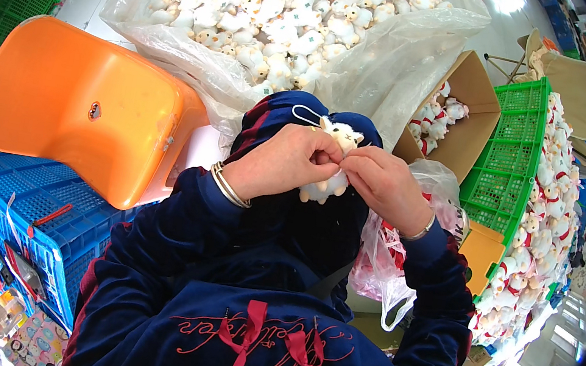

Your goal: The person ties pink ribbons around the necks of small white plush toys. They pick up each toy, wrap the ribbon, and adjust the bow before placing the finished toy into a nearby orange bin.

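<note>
- Right of the orange chair (83, 104), a small white plush toy (322, 186) is held up over the person's lap (291, 221).
- The left hand (285, 159) pinches by the toy's neck.
- The right hand (389, 188) pinches there too; I can't tell what's between those fingertips.
- Beyond the chair, rightward, similar toys (289, 14) heap on clear plastic (406, 71).

Red cursive embroidery (208, 329) runs across the front of the navy velour top (152, 345); red ribbons (246, 340) partly overlap it. Orange plastic chair (54, 95): small dark emblem (95, 111), illegible. White plush toys (282, 32), piled: some carry small green marks, unreadable.
</note>
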A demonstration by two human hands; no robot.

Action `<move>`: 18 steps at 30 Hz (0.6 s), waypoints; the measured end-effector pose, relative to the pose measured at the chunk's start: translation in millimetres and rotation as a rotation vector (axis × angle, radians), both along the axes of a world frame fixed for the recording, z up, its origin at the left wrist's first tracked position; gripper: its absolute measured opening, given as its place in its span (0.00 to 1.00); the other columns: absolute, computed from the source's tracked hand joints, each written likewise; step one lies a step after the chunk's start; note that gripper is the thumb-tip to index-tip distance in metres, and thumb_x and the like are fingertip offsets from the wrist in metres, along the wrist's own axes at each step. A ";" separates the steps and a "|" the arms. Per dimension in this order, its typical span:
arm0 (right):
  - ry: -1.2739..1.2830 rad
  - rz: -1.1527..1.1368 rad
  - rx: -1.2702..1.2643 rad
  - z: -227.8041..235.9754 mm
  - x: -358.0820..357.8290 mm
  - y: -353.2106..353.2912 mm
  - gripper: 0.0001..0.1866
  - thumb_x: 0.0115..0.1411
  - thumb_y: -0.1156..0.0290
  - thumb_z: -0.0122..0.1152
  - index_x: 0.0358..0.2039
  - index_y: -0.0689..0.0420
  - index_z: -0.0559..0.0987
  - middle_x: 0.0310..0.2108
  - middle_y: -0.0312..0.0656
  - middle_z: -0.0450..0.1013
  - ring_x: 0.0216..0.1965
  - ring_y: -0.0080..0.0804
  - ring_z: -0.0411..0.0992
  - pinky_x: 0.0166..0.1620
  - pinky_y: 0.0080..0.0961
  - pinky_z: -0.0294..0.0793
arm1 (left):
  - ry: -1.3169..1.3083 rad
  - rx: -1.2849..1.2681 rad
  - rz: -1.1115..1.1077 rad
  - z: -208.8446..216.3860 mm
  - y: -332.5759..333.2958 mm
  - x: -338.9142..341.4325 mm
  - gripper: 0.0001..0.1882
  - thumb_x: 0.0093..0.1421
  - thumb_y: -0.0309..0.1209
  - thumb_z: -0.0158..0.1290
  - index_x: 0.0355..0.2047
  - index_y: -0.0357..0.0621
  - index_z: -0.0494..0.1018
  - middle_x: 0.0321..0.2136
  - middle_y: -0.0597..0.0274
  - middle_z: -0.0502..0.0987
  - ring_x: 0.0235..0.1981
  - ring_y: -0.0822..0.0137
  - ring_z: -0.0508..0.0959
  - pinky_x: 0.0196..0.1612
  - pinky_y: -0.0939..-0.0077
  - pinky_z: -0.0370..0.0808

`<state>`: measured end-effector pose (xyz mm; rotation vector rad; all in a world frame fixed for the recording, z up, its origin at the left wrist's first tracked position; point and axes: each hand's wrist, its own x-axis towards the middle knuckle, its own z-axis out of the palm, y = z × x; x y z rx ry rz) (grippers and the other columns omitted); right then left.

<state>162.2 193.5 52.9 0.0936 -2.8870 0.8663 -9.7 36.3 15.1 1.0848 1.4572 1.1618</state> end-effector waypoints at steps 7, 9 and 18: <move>0.262 -0.203 -0.080 -35.5 8.1 -16.5 0.12 0.55 0.81 0.70 0.40 0.60 0.79 0.38 0.45 0.78 0.37 0.45 0.78 0.39 0.34 0.79 | -0.020 0.019 0.023 -3.2 -1.0 2.4 0.06 0.64 0.25 0.61 0.38 0.35 0.80 0.26 0.68 0.78 0.27 0.79 0.74 0.33 0.82 0.73; 0.323 -0.234 -0.093 -41.4 9.3 -20.8 0.13 0.54 0.83 0.71 0.39 0.61 0.80 0.38 0.45 0.77 0.36 0.45 0.78 0.38 0.34 0.79 | -0.016 0.017 0.028 -1.3 -1.4 2.9 0.06 0.64 0.26 0.61 0.38 0.34 0.80 0.26 0.67 0.78 0.27 0.79 0.75 0.33 0.81 0.73; 0.420 -0.273 -0.083 -50.3 7.8 -27.0 0.12 0.54 0.83 0.72 0.39 0.61 0.81 0.37 0.45 0.77 0.35 0.44 0.77 0.37 0.33 0.78 | -0.029 0.065 0.008 -7.3 -0.5 -4.6 0.09 0.66 0.27 0.59 0.41 0.33 0.82 0.30 0.63 0.83 0.31 0.75 0.79 0.37 0.80 0.76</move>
